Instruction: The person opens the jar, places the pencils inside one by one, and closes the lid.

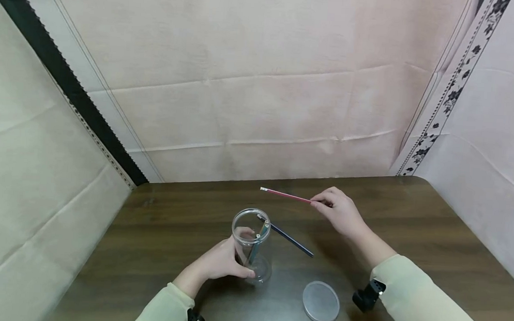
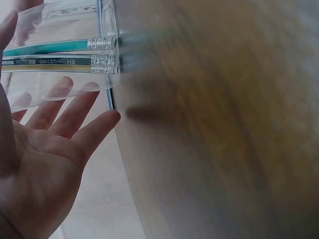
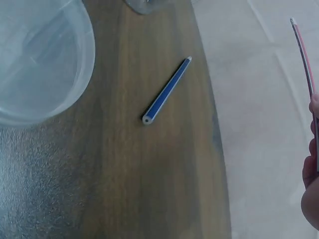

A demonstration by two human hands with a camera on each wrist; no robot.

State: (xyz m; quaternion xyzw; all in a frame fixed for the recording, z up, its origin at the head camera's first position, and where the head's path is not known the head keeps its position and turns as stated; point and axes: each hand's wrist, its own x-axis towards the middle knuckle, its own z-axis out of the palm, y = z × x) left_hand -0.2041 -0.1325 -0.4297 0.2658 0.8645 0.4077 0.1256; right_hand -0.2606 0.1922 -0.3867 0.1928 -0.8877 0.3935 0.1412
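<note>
In the head view, the left hand (image 1: 222, 261) holds a clear jar (image 1: 262, 266) with its mouth up, low over the brown, stripy table (image 1: 175, 219). Pencils (image 1: 254, 250) lean inside it. The right hand (image 1: 339, 211) pinches a pink pencil (image 1: 286, 195) above the table, with its white end pointing left. A blue pencil (image 1: 294, 241) lies just beside the jar. A round lid (image 1: 321, 302) lies nearer. It seems best to hold the jar snug so it won't tip, and pinch the pink pencil lightly so it won't swing. Pale cloth (image 1: 260, 102) stands around like walls.

In the left wrist view, the hand curls round the jar, but its little finger (image 2: 97, 130) sticks out. A green pencil (image 2: 50, 47) and a dark pencil (image 2: 52, 62) marked HB show inside.

In the right wrist view, the lid looks big, and the table is shiny by it. I cannot tell how each right finger bends.
</note>
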